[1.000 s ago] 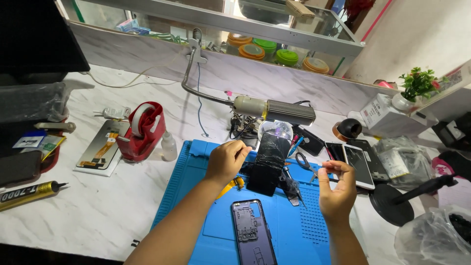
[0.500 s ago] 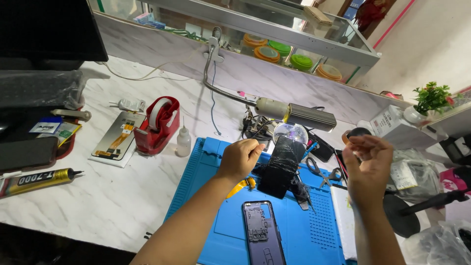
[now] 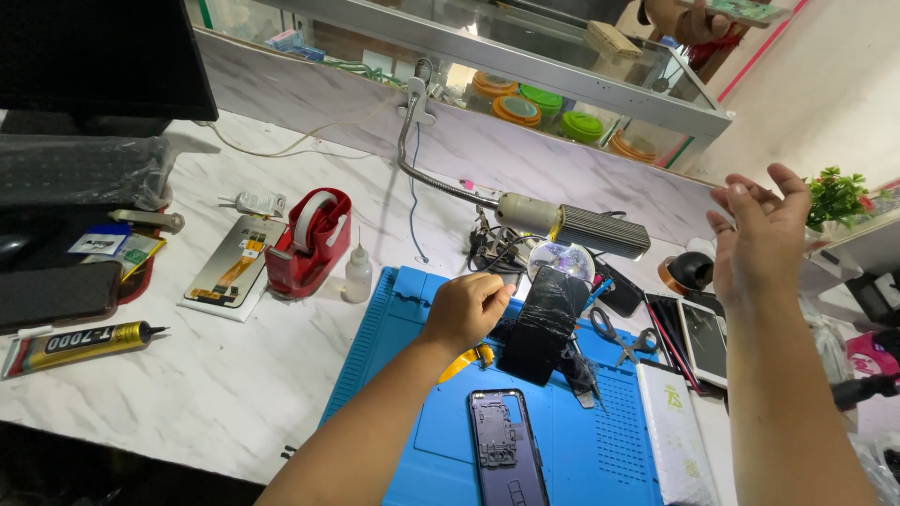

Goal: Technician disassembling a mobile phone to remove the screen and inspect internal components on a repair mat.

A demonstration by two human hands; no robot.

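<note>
1. A cracked black phone screen (image 3: 542, 323) stands tilted on the blue work mat (image 3: 394, 337), near the mat's far edge; the left hand (image 3: 466, 309) sits just beside its left edge, fingers curled into a loose fist; whether the fingertips actually pinch the screen's edge cannot be told from this angle.
2. The right hand (image 3: 757, 239) is raised well above the bench, off to the right, fingers spread apart and holding nothing.
3. Just in front of the screen, a stripped phone frame (image 3: 506, 450) lies flat on the mat, its inner side up; a yellow pry tool (image 3: 466, 359) lies between the left wrist and the screen's lower corner.
4. Scissors (image 3: 626, 339) lie on the mat to the right of the screen; beside them, at the mat's right edge, rest a white packet (image 3: 673, 431) and a phone with a pale display (image 3: 705, 339).
5. Behind the screen a gooseneck lamp (image 3: 572, 225) reaches over the mat from the back wall.
6. On the marble counter to the left stand a small white dropper bottle (image 3: 357, 274) and a red tape dispenser (image 3: 309, 242); farther left lie a display panel with its flex cable (image 3: 232, 270) and a tube of glue (image 3: 75, 342).
</note>
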